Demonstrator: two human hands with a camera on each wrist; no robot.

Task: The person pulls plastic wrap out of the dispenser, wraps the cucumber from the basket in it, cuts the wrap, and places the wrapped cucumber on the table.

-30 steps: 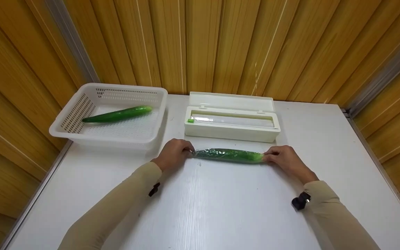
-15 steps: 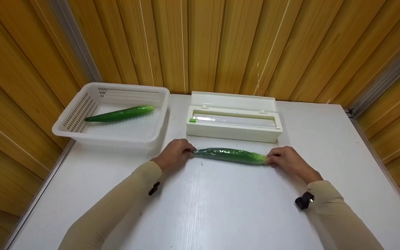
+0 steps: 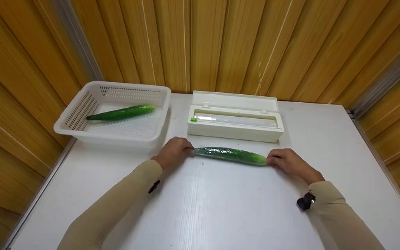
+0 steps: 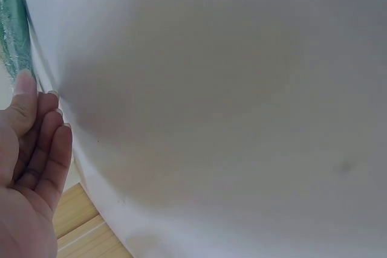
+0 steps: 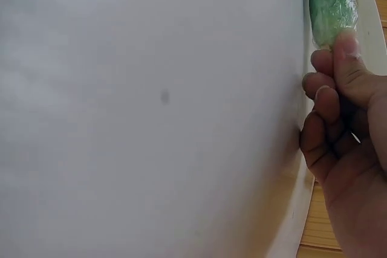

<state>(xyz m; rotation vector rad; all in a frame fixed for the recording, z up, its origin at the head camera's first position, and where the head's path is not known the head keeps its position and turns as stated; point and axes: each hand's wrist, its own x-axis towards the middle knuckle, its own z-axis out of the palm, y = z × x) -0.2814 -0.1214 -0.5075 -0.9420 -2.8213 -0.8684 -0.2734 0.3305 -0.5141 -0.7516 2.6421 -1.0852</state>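
A cucumber (image 3: 231, 155) in clear plastic wrap lies crosswise between my two hands on the white table. My left hand (image 3: 175, 152) pinches the wrap at its darker, narrower end. At the pale end, my right hand (image 3: 292, 163) pinches the wrap between thumb and fingers. In the left wrist view the wrapped cucumber (image 4: 14, 25) shows at the upper left, just past the thumb tip. The right wrist view has the film bunched over the pale tip of the cucumber (image 5: 334, 10), under the thumb.
Behind the cucumber stands a white cling film box (image 3: 234, 134), lid raised, with a film roll and a green slider. A white perforated basket (image 3: 116, 137) at the back left holds another cucumber (image 3: 122, 113). Wood-patterned panels (image 3: 203, 45) enclose the table's back and sides.
The wrapped cucumber has turned slightly about its length, and its wrap looks smoother. My right hand has shifted a little to the right. Both hands keep their pinch; the view has moved slightly.
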